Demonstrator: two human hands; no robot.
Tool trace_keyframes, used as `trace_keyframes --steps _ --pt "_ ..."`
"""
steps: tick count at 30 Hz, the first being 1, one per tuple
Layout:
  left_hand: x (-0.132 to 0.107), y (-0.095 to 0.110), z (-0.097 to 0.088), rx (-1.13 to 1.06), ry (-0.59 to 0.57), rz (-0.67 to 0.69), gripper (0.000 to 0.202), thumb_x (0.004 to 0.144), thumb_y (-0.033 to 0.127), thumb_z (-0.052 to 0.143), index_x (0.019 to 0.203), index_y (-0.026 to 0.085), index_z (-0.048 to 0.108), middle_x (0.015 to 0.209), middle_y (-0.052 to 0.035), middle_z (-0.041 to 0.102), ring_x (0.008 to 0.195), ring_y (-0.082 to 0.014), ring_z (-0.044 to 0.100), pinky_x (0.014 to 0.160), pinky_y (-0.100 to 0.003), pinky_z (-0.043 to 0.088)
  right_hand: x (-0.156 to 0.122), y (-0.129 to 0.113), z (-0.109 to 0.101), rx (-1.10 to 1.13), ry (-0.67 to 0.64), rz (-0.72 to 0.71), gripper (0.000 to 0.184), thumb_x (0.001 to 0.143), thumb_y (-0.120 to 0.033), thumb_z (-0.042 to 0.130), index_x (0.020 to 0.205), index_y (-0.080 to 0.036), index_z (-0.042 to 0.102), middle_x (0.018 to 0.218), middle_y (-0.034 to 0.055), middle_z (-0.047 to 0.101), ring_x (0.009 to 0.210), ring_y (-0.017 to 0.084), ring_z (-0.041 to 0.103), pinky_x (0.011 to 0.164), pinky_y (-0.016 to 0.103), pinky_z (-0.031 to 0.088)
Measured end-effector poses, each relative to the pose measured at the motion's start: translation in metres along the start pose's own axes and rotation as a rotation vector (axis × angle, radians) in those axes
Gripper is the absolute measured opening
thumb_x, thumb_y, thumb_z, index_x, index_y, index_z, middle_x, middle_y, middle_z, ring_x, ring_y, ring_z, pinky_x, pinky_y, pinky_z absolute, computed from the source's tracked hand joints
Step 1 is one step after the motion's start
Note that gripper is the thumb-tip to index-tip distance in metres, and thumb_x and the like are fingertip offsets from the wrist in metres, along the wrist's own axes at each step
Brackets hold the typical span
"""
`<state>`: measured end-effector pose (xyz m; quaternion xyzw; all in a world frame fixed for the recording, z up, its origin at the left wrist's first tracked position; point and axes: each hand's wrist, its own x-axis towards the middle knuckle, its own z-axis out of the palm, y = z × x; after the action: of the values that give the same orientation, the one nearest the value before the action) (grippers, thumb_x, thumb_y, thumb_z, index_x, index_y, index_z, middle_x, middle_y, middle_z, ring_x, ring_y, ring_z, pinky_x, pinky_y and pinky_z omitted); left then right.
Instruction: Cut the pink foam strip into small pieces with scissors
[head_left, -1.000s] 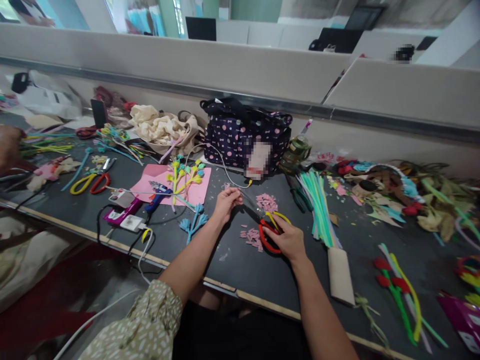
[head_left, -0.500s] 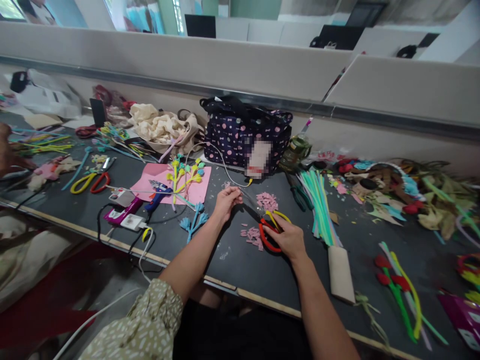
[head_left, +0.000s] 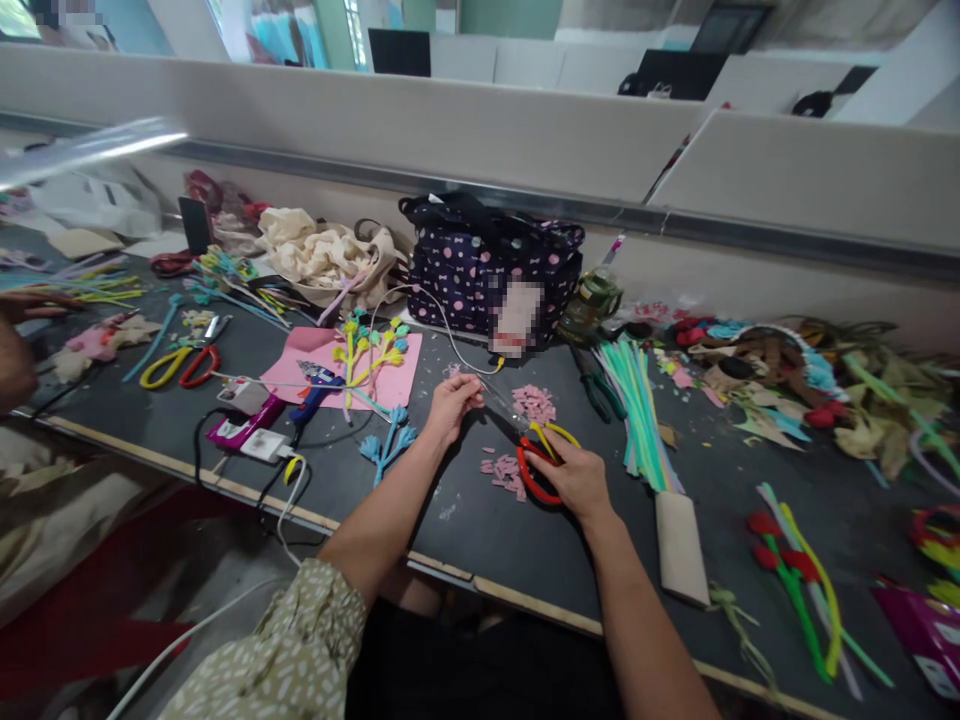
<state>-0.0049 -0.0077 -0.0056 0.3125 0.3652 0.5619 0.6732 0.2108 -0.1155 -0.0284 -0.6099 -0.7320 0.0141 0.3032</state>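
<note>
My right hand (head_left: 574, 475) is closed round the red and yellow handles of a pair of scissors (head_left: 536, 465). The blades point up and left, towards the fingertips of my left hand (head_left: 455, 405). Thumb and finger of that hand are pinched together by the blade tips; whatever lies between them is too small to make out. Under and beside the scissors are two piles of short pink cut pieces, a far pile (head_left: 534, 402) and a near pile (head_left: 504, 474). A blue branched pipe-cleaner piece (head_left: 387, 445) lies left of my left forearm.
Glue guns (head_left: 259, 420) with cords and a pink sheet (head_left: 401, 375) lie to the left. A dotted bag (head_left: 457, 270) stands at the back. Pliers (head_left: 600, 385), pipe cleaners (head_left: 637, 410) and red-tipped stems (head_left: 795, 580) lie right. Another person's hand (head_left: 22, 305) is far left.
My hands and the scissors stay almost where they were. At the far left the other person's hand and arm have shifted, and a shiny blurred strip has come into view above them.
</note>
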Motion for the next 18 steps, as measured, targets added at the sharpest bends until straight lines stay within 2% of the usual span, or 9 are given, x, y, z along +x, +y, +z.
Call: trace_keyframes --steps 7,18 --pt "0.0019 -0.0020 -0.0020 -0.004 -0.001 0.003 0.031 0.059 0.031 0.083 0.077 0.014 0.066 0.070 -0.0005 0.065 0.054 -0.0071 0.056 0.057 -0.022 0.050 0.0008 0.0014 0.0011 0.035 -0.028 0.030 0.046 0.085 -0.051 0.060 0.122 -0.026 0.067 0.112 0.0054 0.072 0.095 0.024 0.070 0.081 0.035 0.057" --pt "0.0033 -0.0013 -0.0018 -0.010 0.029 -0.021 0.028 0.060 0.028 0.081 0.079 0.014 0.066 0.072 -0.0023 0.066 0.053 -0.0064 0.055 0.056 -0.020 0.051 0.0012 -0.0025 0.0004 -0.045 0.031 0.062 0.049 0.084 -0.053 0.060 0.122 -0.023 0.066 0.114 0.0070 0.071 0.089 0.025 0.071 0.079 0.037 0.057"
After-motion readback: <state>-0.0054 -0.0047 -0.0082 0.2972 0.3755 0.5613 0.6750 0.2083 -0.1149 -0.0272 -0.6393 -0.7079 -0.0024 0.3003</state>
